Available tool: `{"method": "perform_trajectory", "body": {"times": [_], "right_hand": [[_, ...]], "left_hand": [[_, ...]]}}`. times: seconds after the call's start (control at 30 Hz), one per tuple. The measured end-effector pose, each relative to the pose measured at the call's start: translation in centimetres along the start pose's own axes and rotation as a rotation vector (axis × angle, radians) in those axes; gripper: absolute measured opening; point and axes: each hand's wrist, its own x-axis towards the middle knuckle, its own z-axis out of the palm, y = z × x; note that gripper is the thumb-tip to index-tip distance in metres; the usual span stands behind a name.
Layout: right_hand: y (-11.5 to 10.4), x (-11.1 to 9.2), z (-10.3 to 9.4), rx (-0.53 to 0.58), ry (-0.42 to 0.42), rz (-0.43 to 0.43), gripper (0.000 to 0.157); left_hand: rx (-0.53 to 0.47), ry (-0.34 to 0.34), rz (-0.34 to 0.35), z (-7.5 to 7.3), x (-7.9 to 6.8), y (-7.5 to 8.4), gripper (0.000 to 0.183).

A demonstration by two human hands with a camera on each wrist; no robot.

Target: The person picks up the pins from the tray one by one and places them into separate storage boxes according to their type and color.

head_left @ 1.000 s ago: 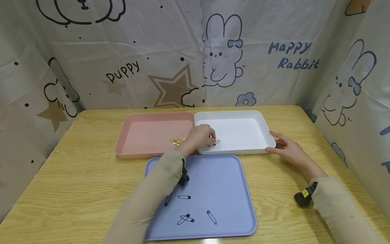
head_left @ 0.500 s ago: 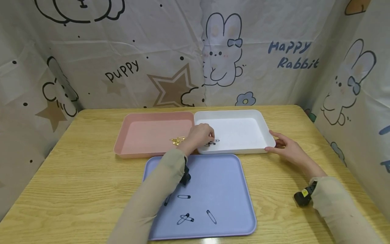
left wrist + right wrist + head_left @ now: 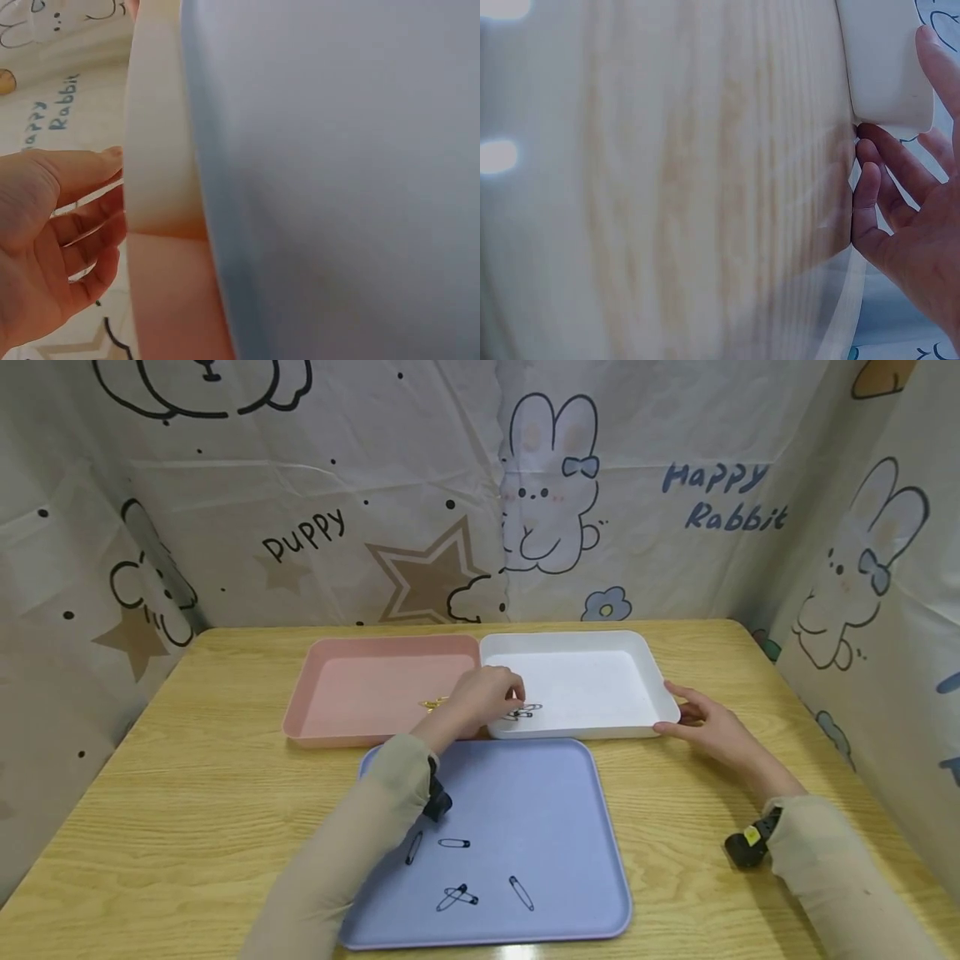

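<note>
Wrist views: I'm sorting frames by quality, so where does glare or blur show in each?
Right wrist view: two white glare patches at the left edge of the wooden tabletop, its grain soft, the right hand clearer; left wrist view: no obvious glare, the lavender tray soft-edged, with dim shading lower down, the left hand sharper.

One pink tray [image 3: 375, 681], one white tray [image 3: 585, 677] and one blue tray [image 3: 540, 810] make three trays in total, on one table [image 3: 225, 760]. On the blue tray there are five dark safety pins [image 3: 453, 843], two of them being crossed. In the white tray there are several pins [image 3: 522, 713], but they overlap and their exact number cannot be told. Of the gold pins [image 3: 433, 703] in the pink tray, an arm hides a part, so these also cannot be counted. There are two hands, one left hand [image 3: 487, 693] and one right hand [image 3: 708, 720]
</note>
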Motion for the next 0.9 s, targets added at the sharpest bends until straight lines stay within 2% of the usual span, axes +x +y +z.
{"method": "perform_trajectory", "body": {"times": [0.23, 0.53, 0.7, 0.77, 0.9], "right_hand": [[0.1, -0.1, 0.0, -0.005, 0.009, 0.008, 0.091], [0.1, -0.1, 0.1, 0.016, -0.005, 0.004, 0.089], [0.0, -0.1, 0.0, 0.0, 0.006, 0.007, 0.09], [0.0, -0.1, 0.0, 0.005, 0.003, 0.003, 0.089], [-0.1, -0.1, 0.0, 0.013, -0.005, -0.001, 0.089]], "left_hand": [[0.018, 0.007, 0.089, -0.7, -2.2, 0.6, 0.014], [0.046, -0.077, 0.198, -0.4, -5.4, 1.5, 0.012], [0.048, -0.088, 0.247, -0.2, -6.8, 1.7, 0.013], [0.055, -0.102, 0.287, 0.0, -7.3, 1.7, 0.014], [0.058, -0.151, 0.417, 0.2, -8.3, 1.9, 0.013]]}}
